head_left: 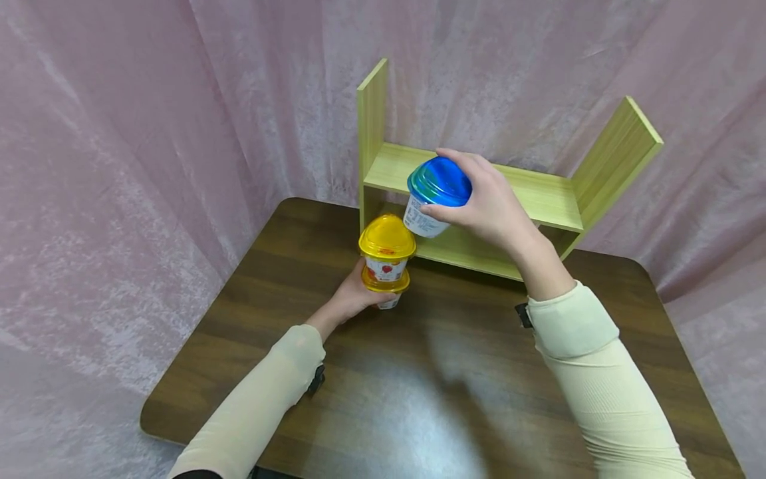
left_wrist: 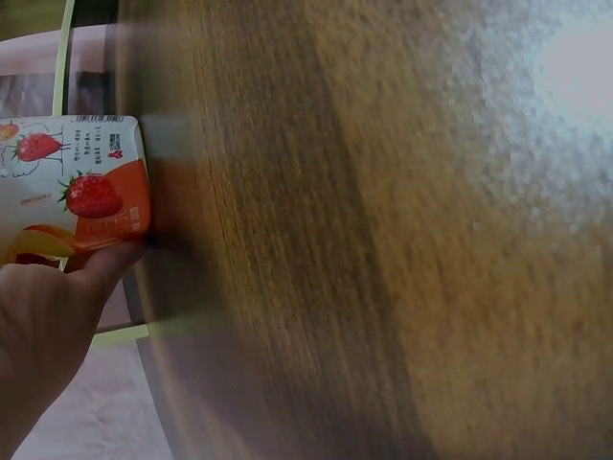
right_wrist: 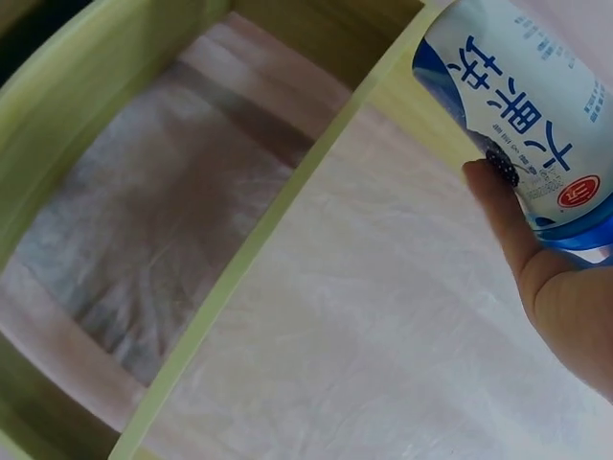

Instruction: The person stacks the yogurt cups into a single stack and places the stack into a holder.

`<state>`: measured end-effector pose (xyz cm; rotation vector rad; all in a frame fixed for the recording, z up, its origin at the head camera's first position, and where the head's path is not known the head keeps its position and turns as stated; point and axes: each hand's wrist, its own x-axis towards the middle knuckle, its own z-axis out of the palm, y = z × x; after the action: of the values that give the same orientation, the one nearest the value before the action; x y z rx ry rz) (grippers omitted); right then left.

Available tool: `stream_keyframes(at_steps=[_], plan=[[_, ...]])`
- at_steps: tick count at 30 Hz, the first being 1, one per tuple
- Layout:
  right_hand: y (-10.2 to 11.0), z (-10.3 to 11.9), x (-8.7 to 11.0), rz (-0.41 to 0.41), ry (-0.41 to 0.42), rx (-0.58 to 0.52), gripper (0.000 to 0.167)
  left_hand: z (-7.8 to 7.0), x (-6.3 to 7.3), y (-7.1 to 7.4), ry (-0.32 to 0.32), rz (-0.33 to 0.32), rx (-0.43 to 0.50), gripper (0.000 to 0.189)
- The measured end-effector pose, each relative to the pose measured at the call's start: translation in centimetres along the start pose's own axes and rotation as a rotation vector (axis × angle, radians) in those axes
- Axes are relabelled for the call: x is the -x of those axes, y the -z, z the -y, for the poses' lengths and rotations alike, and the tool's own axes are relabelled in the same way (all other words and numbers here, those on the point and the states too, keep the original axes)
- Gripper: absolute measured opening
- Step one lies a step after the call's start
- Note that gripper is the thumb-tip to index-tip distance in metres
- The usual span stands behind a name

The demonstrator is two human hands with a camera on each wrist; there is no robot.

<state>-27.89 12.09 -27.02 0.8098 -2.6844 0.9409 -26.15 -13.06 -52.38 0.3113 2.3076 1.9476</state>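
My left hand (head_left: pixel 352 294) grips the lower of two stacked cups with yellow lids. The upper yellow-lidded cup (head_left: pixel 386 246) has a domed lid and a white wall with a red fruit print. The lower yellow-lidded cup (head_left: pixel 385 282) is partly hidden by fingers and the cup above. A cup wall with strawberries and an orange patch (left_wrist: pixel 91 196) shows in the left wrist view, my thumb along it. My right hand (head_left: pixel 487 196) holds a tilted white cup with a blue domed lid (head_left: pixel 439 183) up and right of the stack. Blue lettering marks this blue-lidded cup (right_wrist: pixel 527 105).
A pale wooden shelf (head_left: pixel 538 199) with two tall side panels stands at the back of the dark wooden table (head_left: pixel 263 313), behind the cups. Its upper board and lower compartment face me. Pink curtains (head_left: pixel 269 80) hang behind and beside the table.
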Motion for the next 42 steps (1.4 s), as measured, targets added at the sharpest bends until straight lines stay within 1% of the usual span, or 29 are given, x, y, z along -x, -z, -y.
stream_keyframes(at_steps=[4, 11, 17, 22, 28, 35, 42], plan=[[-0.2, 0.6, -0.8, 0.014, 0.035, 0.007, 0.085, 0.0, -0.1, 0.1, 0.001, -0.001, -0.017, 0.083], [-0.8, 1.4, -1.4, 0.029, 0.102, -0.003, 0.085, 0.0, -0.1, 0.1, 0.009, -0.01, -0.05, 0.083], [-1.3, 2.3, -2.0, 0.047, 0.125, -0.009, 0.085, 0.1, -0.2, 0.2, 0.023, -0.02, -0.063, 0.083], [-1.7, 2.9, -2.5, 0.075, 0.144, -0.008, 0.086, 0.2, -0.2, 0.2, 0.019, -0.015, -0.057, 0.082], [-2.2, 3.4, -2.9, 0.109, 0.135, -0.016, 0.085, 0.2, -0.2, 0.1, 0.038, -0.017, -0.055, 0.083], [-2.7, 3.9, -3.3, 0.157, 0.108, -0.001, 0.086, 0.2, -0.1, 0.1, 0.029, 0.004, -0.019, 0.082], [-2.9, 4.0, -3.4, 0.187, 0.096, 0.01, 0.085, 0.0, -0.1, 0.2, 0.031, 0.003, -0.023, 0.082]])
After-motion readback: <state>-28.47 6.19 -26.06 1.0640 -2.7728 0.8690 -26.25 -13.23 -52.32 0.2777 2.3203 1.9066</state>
